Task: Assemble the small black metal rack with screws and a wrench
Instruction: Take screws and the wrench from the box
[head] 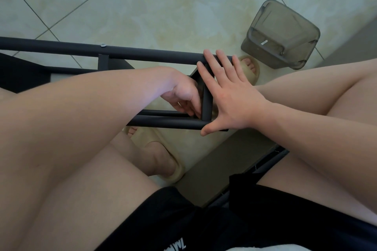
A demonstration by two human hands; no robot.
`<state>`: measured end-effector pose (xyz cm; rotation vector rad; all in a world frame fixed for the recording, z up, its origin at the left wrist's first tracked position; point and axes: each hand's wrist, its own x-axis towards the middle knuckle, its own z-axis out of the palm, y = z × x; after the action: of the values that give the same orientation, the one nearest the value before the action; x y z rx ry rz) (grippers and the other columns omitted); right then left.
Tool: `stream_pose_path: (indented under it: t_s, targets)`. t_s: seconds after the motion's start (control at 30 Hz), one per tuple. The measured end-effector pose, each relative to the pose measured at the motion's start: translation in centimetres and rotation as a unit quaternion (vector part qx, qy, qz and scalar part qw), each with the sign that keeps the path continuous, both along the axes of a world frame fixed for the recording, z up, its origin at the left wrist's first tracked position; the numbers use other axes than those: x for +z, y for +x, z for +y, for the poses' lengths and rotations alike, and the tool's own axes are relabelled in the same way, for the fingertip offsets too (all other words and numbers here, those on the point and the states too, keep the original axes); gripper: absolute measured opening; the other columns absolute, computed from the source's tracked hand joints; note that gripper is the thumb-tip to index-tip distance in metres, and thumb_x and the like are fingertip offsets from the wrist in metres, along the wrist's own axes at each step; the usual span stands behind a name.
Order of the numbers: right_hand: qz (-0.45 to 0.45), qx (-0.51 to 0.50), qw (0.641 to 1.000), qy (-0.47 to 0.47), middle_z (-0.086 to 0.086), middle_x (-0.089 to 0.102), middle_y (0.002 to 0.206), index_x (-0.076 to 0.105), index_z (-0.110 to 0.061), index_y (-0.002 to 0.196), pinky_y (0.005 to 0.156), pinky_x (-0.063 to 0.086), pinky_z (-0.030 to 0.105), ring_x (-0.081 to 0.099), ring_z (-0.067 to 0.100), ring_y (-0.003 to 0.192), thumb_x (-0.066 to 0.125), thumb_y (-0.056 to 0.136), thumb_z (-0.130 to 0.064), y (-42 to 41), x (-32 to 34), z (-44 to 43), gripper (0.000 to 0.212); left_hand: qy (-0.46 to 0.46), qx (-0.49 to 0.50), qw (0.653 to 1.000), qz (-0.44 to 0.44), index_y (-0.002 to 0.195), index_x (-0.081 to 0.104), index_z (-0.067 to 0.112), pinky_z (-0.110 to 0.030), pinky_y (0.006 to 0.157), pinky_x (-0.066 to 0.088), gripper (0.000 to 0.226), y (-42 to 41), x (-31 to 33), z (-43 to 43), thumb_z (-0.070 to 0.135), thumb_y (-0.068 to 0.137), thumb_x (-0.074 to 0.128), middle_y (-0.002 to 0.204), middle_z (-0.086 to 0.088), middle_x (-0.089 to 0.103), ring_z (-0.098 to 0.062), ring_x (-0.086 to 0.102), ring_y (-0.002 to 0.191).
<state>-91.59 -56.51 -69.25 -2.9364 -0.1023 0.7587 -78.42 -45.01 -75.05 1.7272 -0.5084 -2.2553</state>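
Floor tiles [163,6], pale and marbled, lie beneath a seated person. Black metal rack [142,55] lies on its side between the knees, long tubes running left to right, end frame toward the person's right. Translucent grey container [281,34] sits on the tiles, well apart from the rack at upper right; a small pale item shows inside it, too small to identify. Right hand [230,98] is spread flat with fingers straight, pressing on the end frame to steady it. Left hand [183,96] reaches inside the frame, fingers curled at the lower corner joint; whether they pinch a tool or a fastener cannot be told. Screw head [103,45] sits already in the upper tube. Progress, as a judgement: the frame is largely joined, with at least one fastener in. The corner under the left hand appears to be the joint in work, and its tightening is probably still to do.
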Motion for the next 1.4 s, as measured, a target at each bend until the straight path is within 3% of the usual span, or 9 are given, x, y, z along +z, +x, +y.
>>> stream_pose_path:
  t_s: [0.1,0.2,0.47,0.6,0.8,1.0,1.2,1.4]
  targets:
    - [-0.002,0.001,1.000,-0.001,0.017,-0.021,0.167,-0.007,-0.009,0.161,0.123,-0.014,0.052,-0.020,0.039,0.153,0.054,0.052,-0.097,-0.03,-0.04,-0.01,0.153,0.001,0.007,1.000,-0.008,0.111,0.073,0.014,-0.034,0.090,0.051,0.024,0.20,0.14,0.03,0.008,0.088,0.071,0.103,0.000,0.075,-0.017,0.068,0.096]
    - [-0.001,0.001,1.000,0.000,0.017,-0.021,0.167,-0.008,-0.010,0.161,0.123,-0.013,0.053,-0.020,0.039,0.153,0.052,0.052,-0.098,-0.03,-0.08,-0.04,0.153,0.022,-0.015,1.000,-0.011,0.113,0.074,0.019,-0.041,0.099,0.050,0.024,0.20,0.20,0.18,0.022,0.090,0.071,0.111,0.004,0.075,-0.018,0.068,0.108]
    - [0.003,-0.001,1.000,-0.002,0.017,-0.022,0.167,-0.008,-0.009,0.161,0.123,-0.014,0.053,-0.020,0.039,0.153,0.054,0.052,-0.098,-0.01,-0.02,0.02,0.153,0.018,-0.012,1.000,0.006,0.122,0.070,0.014,-0.043,0.107,0.047,0.033,-0.11,0.20,0.00,0.013,0.089,0.071,0.123,-0.006,0.071,-0.018,0.065,0.104]
    - [0.001,-0.002,1.000,-0.003,0.016,-0.022,0.167,-0.008,-0.009,0.161,0.123,-0.014,0.053,-0.020,0.039,0.153,0.054,0.052,-0.097,-0.03,0.01,-0.02,0.153,0.019,0.001,1.000,0.006,0.125,0.068,0.012,-0.039,0.100,0.049,0.035,0.11,0.33,0.04,0.008,0.090,0.068,0.124,-0.008,0.069,-0.018,0.064,0.101]
    - [-0.003,-0.001,1.000,0.000,0.017,-0.018,0.167,-0.005,-0.009,0.162,0.123,-0.013,0.053,-0.018,0.039,0.154,0.056,0.052,-0.097,-0.06,0.00,0.01,0.154,0.027,-0.012,1.000,-0.004,0.123,0.070,0.012,-0.043,0.106,0.047,0.033,-0.28,0.38,0.09,0.018,0.090,0.070,0.124,-0.006,0.070,-0.019,0.064,0.103]
    - [-0.001,-0.002,1.000,-0.002,0.016,-0.021,0.167,-0.007,-0.010,0.162,0.122,-0.015,0.052,-0.019,0.038,0.154,0.055,0.052,-0.097,-0.06,-0.10,0.01,0.154,0.022,0.003,1.000,0.005,0.118,0.070,0.010,-0.035,0.095,0.050,0.029,0.00,0.25,-0.03,0.006,0.090,0.068,0.101,-0.003,0.070,-0.017,0.061,0.091]
    - [-0.005,0.000,1.000,-0.004,0.016,-0.020,0.167,-0.006,-0.009,0.162,0.122,-0.015,0.052,-0.018,0.039,0.154,0.051,0.051,-0.099,-0.06,-0.16,-0.04,0.153,0.032,0.003,0.999,0.021,0.109,0.073,0.017,-0.038,0.097,0.050,0.018,-0.13,0.03,0.23,0.018,0.092,0.067,0.104,0.000,0.071,-0.018,0.063,0.095]
    - [-0.003,-0.003,1.000,-0.001,0.016,-0.021,0.167,-0.007,-0.010,0.161,0.122,-0.016,0.051,-0.020,0.038,0.154,0.055,0.052,-0.097,-0.07,-0.16,-0.02,0.153,0.020,0.017,1.000,0.014,0.109,0.071,0.012,-0.034,0.088,0.050,0.021,0.01,-0.25,0.02,0.005,0.089,0.067,0.093,-0.003,0.069,-0.016,0.061,0.082]
